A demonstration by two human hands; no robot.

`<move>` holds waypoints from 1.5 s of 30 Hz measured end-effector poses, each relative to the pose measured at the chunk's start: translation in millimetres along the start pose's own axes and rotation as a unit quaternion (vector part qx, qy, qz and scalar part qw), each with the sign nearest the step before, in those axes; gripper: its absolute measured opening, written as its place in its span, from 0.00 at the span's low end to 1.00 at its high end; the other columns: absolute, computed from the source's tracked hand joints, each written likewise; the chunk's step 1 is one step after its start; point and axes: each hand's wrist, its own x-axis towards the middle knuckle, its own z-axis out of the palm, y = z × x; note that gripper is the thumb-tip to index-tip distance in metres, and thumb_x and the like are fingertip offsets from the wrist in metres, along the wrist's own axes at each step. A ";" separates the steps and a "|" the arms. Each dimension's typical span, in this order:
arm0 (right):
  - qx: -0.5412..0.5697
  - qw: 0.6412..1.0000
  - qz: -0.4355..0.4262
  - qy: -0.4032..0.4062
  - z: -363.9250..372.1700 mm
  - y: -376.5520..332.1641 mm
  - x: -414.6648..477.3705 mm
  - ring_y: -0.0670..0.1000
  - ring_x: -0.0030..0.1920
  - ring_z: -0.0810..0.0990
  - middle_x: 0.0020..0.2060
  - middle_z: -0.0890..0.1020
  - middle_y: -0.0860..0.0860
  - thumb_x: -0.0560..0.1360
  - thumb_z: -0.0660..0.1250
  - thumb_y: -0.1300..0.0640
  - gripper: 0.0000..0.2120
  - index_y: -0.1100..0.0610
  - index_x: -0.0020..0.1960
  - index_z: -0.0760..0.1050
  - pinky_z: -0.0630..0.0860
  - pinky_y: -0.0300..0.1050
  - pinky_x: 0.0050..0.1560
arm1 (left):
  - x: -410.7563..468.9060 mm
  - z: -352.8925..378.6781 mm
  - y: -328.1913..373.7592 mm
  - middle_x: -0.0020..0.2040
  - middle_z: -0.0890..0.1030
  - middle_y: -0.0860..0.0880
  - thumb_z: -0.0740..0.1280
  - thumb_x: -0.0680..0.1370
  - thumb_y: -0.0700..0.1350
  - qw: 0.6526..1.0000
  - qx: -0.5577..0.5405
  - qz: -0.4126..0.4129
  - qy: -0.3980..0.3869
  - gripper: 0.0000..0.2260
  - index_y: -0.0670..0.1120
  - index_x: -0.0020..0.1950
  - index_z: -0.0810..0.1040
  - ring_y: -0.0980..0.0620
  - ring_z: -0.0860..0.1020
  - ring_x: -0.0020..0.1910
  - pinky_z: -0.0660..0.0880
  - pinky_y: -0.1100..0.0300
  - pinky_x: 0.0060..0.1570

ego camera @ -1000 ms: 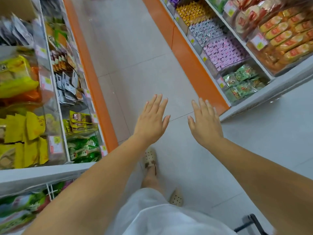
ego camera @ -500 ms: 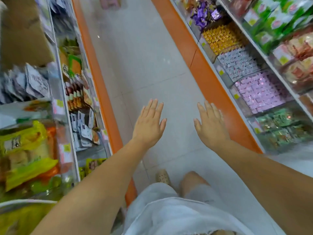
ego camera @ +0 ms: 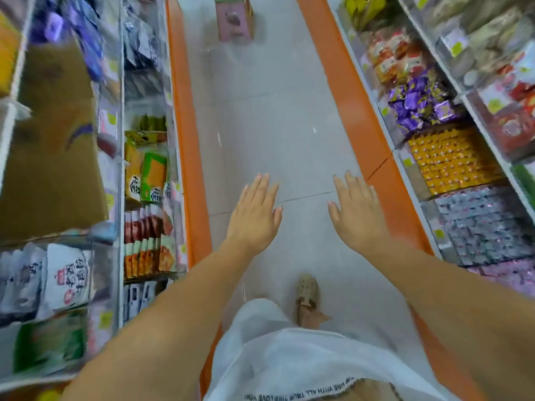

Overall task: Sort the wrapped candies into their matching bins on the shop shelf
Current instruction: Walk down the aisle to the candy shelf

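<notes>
The left hand [ego camera: 254, 215] and right hand [ego camera: 357, 215] hover flat over the aisle floor [ego camera: 275, 125], fingers [ego camera: 262, 186] straight, spread and empty. Over the last second the view has slid up the aisle: the green packets are gone, and the purple candies [ego camera: 419, 107], yellow candies [ego camera: 454, 162] and silver candies [ego camera: 483, 227] now line the right edge of the frame. Sorting has likely not begun.

Motion blur smears the left shelf's packets [ego camera: 66, 273]; the pink box [ego camera: 234, 18] is cut off by the top edge.
</notes>
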 end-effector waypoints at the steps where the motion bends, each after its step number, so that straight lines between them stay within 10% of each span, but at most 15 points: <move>1: -0.001 1.000 -0.005 -0.002 -6.8 -4.5 28.2 0.57 0.76 0.52 0.77 0.56 0.56 0.81 0.54 0.50 0.26 0.55 0.77 0.54 0.49 0.56 0.75 | 21.4 -6.9 -8.7 0.79 0.51 0.45 0.50 0.83 0.51 1.000 -0.005 -0.009 0.005 0.25 0.44 0.78 0.52 0.49 0.45 0.78 0.41 0.55 0.76; 21: 0.003 0.999 0.036 -0.021 -87.5 -111.4 531.8 0.57 0.77 0.48 0.77 0.51 0.56 0.82 0.53 0.50 0.27 0.55 0.78 0.51 0.47 0.55 0.76 | 484.4 -131.1 -266.2 0.79 0.50 0.45 0.40 0.80 0.57 0.998 0.030 0.043 -0.039 0.30 0.45 0.78 0.52 0.49 0.45 0.78 0.42 0.54 0.76; 29: -0.007 0.999 0.027 -0.032 -113.7 -113.9 746.6 0.57 0.77 0.49 0.77 0.51 0.56 0.82 0.50 0.48 0.27 0.55 0.78 0.50 0.50 0.55 0.76 | 687.4 -164.3 -329.6 0.79 0.47 0.47 0.50 0.83 0.53 0.998 0.025 0.026 -0.054 0.26 0.46 0.79 0.49 0.51 0.42 0.78 0.39 0.55 0.75; 39: 0.005 0.998 0.049 -0.030 -164.9 -129.9 1002.6 0.55 0.77 0.48 0.77 0.51 0.54 0.81 0.52 0.48 0.27 0.53 0.78 0.50 0.47 0.54 0.75 | 923.0 -217.4 -431.5 0.76 0.62 0.42 0.48 0.79 0.54 0.998 0.023 0.038 -0.044 0.28 0.42 0.74 0.64 0.43 0.59 0.76 0.51 0.49 0.73; 45: 0.031 0.991 0.128 -0.025 -174.0 -144.3 1133.4 0.57 0.77 0.48 0.77 0.52 0.55 0.81 0.53 0.49 0.27 0.54 0.78 0.51 0.48 0.55 0.75 | 1083.3 -239.0 -503.6 0.79 0.48 0.46 0.42 0.80 0.58 0.990 0.060 0.093 -0.088 0.29 0.46 0.78 0.52 0.49 0.44 0.78 0.38 0.56 0.73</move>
